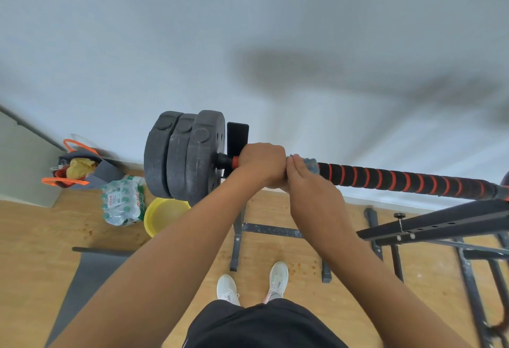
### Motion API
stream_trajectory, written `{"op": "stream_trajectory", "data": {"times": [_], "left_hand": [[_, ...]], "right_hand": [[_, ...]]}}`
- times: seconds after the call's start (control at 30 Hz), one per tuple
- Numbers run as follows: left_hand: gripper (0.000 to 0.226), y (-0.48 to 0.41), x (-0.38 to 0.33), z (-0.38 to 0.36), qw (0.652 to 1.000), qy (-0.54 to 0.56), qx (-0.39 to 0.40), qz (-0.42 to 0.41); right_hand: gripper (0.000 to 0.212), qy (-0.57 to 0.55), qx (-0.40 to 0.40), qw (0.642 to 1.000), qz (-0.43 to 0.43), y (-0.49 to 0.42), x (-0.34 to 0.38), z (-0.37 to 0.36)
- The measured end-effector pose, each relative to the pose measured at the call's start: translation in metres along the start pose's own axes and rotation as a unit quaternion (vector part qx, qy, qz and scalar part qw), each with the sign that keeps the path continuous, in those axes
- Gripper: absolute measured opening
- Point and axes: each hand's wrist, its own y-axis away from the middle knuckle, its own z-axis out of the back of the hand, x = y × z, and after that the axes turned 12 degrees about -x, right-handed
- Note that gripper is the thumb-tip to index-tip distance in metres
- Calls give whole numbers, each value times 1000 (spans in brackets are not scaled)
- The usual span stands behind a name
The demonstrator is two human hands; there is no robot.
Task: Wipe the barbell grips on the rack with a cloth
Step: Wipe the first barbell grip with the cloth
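the barbell [385, 178] lies across the black rack [429, 226], and everything here sits around it. the person's left hand [261, 164] is wrapped round the bar just inside the stack of three dark weight plates [184, 155], fingers curled fully over it beside a short orange collar. the right hand [300, 179] is pressed up against the left one, fingers bent over a pale blue cloth [309, 164] that it holds against the bar; only a crumpled edge of the cloth shows past the fingertips. from there the black foam grip with its orange spiral stripe [407, 181] runs on toward the far end of the bar, bare of hands. below the plates, on the wooden floor [33, 237], stands a yellow basin [165, 217], and next to it a shrink-wrapped pack of water bottles [122, 201] with a red and green label whose writing is too small to read. farther out from the plates a grey bag with orange handles [82, 167] sits against the wall. under the bar, a pair of white shoes [253, 283] stands on the floor, and a dark mat [91, 273] lies off to the plate side.
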Motion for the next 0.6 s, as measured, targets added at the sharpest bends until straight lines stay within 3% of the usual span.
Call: {"op": "stream_trajectory", "data": {"times": [0.07,0.13,0.27,0.37,0.5,0.6], "left_hand": [[31,-3,0,5,998,19,53,-4],[44,3,0,0,999,35,31,-3],[51,21,-1,-23,989,10,-145,-39],[44,24,-5,-28,981,-25,-186,-56],[46,7,-5,-14,995,7,-99,-11],[39,-6,-1,-1,999,42,-4,-12]], "right_hand": [[83,2,15,1000,16,9,-3,1],[83,-28,17,999,22,12,-10,3],[44,-145,-33,989,-5,3,-29,24],[19,-142,-80,987,-5,-16,-36,30],[15,-101,-8,995,-10,-25,-18,14],[36,-63,1,998,-19,-19,-8,7]]}}
